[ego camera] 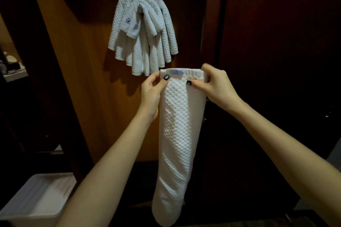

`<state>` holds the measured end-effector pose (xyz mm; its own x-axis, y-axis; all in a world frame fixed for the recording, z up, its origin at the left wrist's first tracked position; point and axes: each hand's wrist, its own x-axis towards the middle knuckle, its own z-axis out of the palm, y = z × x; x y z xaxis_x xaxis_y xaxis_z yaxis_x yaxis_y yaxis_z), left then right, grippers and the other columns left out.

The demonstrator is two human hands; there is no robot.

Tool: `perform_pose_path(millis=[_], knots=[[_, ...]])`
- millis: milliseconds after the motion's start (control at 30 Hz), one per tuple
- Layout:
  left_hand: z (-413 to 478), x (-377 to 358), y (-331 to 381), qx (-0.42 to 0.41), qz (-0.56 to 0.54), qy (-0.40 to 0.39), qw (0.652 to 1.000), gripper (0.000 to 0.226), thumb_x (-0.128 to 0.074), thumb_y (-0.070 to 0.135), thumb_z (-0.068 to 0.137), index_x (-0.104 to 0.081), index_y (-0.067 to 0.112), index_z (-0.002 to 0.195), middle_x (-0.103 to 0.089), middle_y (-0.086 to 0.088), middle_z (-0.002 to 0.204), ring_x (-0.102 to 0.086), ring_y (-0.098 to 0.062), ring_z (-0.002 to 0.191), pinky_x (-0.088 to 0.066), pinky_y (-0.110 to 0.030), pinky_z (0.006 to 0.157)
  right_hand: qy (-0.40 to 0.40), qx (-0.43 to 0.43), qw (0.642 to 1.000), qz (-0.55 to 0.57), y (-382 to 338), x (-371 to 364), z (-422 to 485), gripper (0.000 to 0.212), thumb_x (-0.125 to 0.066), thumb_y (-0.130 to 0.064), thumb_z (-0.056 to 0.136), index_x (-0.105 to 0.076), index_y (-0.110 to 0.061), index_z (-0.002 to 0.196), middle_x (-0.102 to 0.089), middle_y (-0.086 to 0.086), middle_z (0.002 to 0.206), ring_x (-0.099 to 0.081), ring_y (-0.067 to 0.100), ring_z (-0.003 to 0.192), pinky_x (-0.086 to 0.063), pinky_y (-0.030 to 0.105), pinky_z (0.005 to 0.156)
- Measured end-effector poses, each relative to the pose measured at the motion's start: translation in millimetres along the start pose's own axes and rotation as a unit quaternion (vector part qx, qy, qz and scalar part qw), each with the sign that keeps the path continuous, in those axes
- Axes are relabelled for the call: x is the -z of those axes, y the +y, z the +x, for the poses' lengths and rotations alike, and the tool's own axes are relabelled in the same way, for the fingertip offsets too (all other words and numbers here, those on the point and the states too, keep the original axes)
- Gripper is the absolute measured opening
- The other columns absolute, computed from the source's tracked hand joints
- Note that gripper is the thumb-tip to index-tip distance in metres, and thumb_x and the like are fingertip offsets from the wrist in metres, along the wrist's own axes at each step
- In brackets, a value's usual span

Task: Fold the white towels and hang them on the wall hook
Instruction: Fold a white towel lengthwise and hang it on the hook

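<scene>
Below the wall hook with hung towels, left hand and right hand pinching top corners of folded white towel, hanging lengthwise

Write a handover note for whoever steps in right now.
Left hand: pinches the top left corner of the held towel.
Right hand: pinches its top right corner.
The held towel is folded into a long strip and hangs down from both hands.
Done: several folded towels draped over the wall hook.
Left: hang this one on the hook too.
</scene>
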<state>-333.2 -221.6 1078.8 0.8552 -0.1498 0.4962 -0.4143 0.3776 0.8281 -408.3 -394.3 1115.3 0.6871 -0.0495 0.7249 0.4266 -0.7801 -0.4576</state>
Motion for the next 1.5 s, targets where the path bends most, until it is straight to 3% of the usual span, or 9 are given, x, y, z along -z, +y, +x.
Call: perform_pose_path(millis=[67,167,300,433,700,967,1100,1367,1500], knots=[[6,-4,10,-0.003,-0.045,0.010,0.999,0.015,-0.055,0.004,0.093,-0.064,0.009,0.103,-0.068,-0.009,0.096,-0.065,-0.020,0.091,-0.054,-0.029,0.078,0.044,-0.053,0.989,0.130,-4,-7,4,0.032,-0.074,-0.023,0.084,-0.048,-0.014,0.101,-0.060,-0.011,0.075,-0.059,-0.003,0.067,-0.044,0.014,0.056],[12,-12,21,-0.007,-0.111,0.019,0.994,0.015,-0.050,0.001,0.094,-0.063,0.009,0.098,-0.069,-0.005,0.088,-0.067,-0.014,0.083,-0.055,-0.027,0.076,0.012,-0.087,0.940,0.330,-7,-13,-3,0.073,-0.068,-0.009,0.088,-0.025,-0.020,0.146,-0.063,-0.012,0.111,-0.066,0.001,0.099,-0.054,0.020,0.076],[21,-14,23,-0.011,-0.101,0.025,0.994,0.012,-0.050,0.001,0.095,-0.059,0.007,0.098,-0.062,-0.016,0.097,-0.060,-0.026,0.094,-0.048,-0.042,0.092,-0.014,0.007,0.943,0.333,-5,-27,-26,0.071,-0.061,0.001,0.091,-0.034,-0.041,0.142,-0.044,0.003,0.148,-0.051,0.019,0.130,-0.046,0.044,0.105],[26,-23,29,-0.022,-0.067,0.015,0.997,0.015,-0.049,0.002,0.096,-0.060,0.011,0.095,-0.063,-0.014,0.095,-0.060,-0.024,0.092,-0.051,-0.039,0.087,0.007,0.119,0.974,0.192,-2,-22,-14,0.059,-0.057,0.011,0.084,-0.053,-0.023,0.134,-0.054,-0.004,0.134,-0.050,0.009,0.129,-0.041,0.027,0.108],[8,0,-4,-0.064,0.112,0.061,0.990,0.029,-0.065,0.002,0.086,-0.049,0.016,0.105,-0.064,-0.008,0.096,-0.061,-0.010,0.082,-0.049,-0.026,0.077,0.068,-0.048,0.965,0.250,5,-31,3,0.045,-0.050,0.015,0.084,-0.066,-0.008,0.120,-0.065,0.006,0.120,-0.059,-0.010,0.104,-0.046,0.013,0.093],[-42,14,-68,-0.055,0.271,0.031,0.960,0.030,-0.078,0.025,0.077,-0.052,0.019,0.091,-0.057,0.003,0.087,-0.053,-0.013,0.082,-0.041,-0.015,0.069,0.045,-0.052,0.959,0.274,18,-33,10,0.053,-0.049,0.014,0.084,-0.062,-0.017,0.124,-0.060,-0.018,0.120,-0.053,-0.009,0.116,-0.044,0.023,0.105],[-58,8,-82,-0.089,0.309,0.063,0.945,0.030,-0.075,0.031,0.078,-0.049,0.028,0.092,-0.053,0.011,0.088,-0.051,-0.007,0.077,-0.037,-0.006,0.064,0.047,-0.037,0.961,0.272,17,-31,18,0.051,-0.049,0.013,0.084,-0.063,-0.016,0.124,-0.058,-0.018,0.122,-0.051,-0.014,0.116,-0.043,0.012,0.098],[-38,0,-86,-0.005,0.297,0.033,0.954,0.032,-0.078,0.030,0.077,-0.057,0.020,0.099,-0.060,0.002,0.104,-0.056,-0.015,0.093,-0.040,-0.020,0.073,0.062,-0.030,0.955,0.288,18,-16,42,0.048,-0.052,0.010,0.086,-0.063,-0.016,0.124,-0.059,-0.016,0.121,-0.054,-0.011,0.114,-0.046,0.015,0.096],[-22,-5,-78,-0.009,0.284,-0.002,0.959,0.033,-0.075,0.022,0.080,-0.051,-0.002,0.075,-0.053,-0.018,0.079,-0.047,-0.021,0.074,-0.033,-0.031,0.067,0.065,-0.030,0.950,0.304,20,-11,56,0.047,-0.055,0.008,0.085,-0.064,-0.016,0.124,-0.060,-0.014,0.123,-0.053,0.002,0.122,-0.046,0.024,0.103]])
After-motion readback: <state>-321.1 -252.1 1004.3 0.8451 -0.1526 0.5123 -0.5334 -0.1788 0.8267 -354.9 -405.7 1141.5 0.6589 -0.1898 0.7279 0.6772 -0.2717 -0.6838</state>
